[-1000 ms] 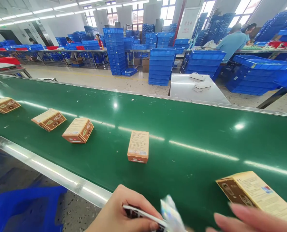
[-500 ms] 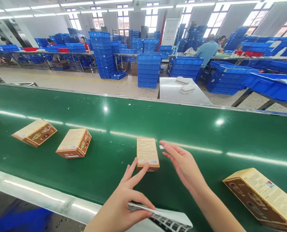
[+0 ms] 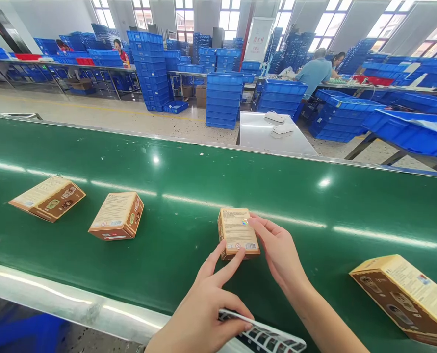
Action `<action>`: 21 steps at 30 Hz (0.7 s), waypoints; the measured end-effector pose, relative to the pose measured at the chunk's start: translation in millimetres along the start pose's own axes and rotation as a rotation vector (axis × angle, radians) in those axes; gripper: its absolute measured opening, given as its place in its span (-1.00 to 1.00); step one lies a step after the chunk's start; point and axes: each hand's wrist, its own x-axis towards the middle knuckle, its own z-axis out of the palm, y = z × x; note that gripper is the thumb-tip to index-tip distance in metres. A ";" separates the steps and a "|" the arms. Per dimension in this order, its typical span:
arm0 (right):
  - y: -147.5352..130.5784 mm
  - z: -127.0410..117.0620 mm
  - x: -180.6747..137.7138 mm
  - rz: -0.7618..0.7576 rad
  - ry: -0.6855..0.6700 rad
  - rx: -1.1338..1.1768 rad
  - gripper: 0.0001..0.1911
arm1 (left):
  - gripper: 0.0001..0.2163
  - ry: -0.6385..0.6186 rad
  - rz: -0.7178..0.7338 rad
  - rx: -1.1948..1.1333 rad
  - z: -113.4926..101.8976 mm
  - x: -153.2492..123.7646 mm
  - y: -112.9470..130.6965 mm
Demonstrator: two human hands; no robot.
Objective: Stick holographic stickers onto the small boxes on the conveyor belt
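Note:
A small tan box [image 3: 236, 235] lies flat on the green conveyor belt [image 3: 189, 166] in front of me. My right hand [image 3: 277, 247] rests at its right edge, fingertips pressing a small shiny sticker onto its top corner. My left hand [image 3: 207, 309] steadies the box's near edge with two outstretched fingers while thumb and lower fingers pinch a sheet of stickers [image 3: 262, 336]. Two more boxes [image 3: 117, 215] [image 3: 48, 197] lie to the left, and a larger brown and cream box [image 3: 405, 294] lies to the right.
The belt's metal rail [image 3: 74, 306] runs along the near side. Beyond the belt stand a steel table [image 3: 273, 139] with white devices, stacks of blue crates [image 3: 225, 98], and workbenches where other people sit.
My right hand brought the small sticker down onto the box's top corner. The left fingers settled on the box's near edge. The boxes drifted slightly rightward.

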 end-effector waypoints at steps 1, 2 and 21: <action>0.4 -1.1 0.1 -0.014 0.012 -0.019 -0.65 | -0.85 -0.003 0.010 0.001 1.4 1.0 0.9; 0.3 -2.2 0.1 -0.032 0.022 -0.043 -0.66 | -0.86 -0.008 0.016 0.001 2.5 2.1 2.0; -68.7 -19.4 -34.0 -0.464 0.176 -0.801 -0.64 | -0.88 -0.029 0.188 -0.002 20.6 20.6 4.8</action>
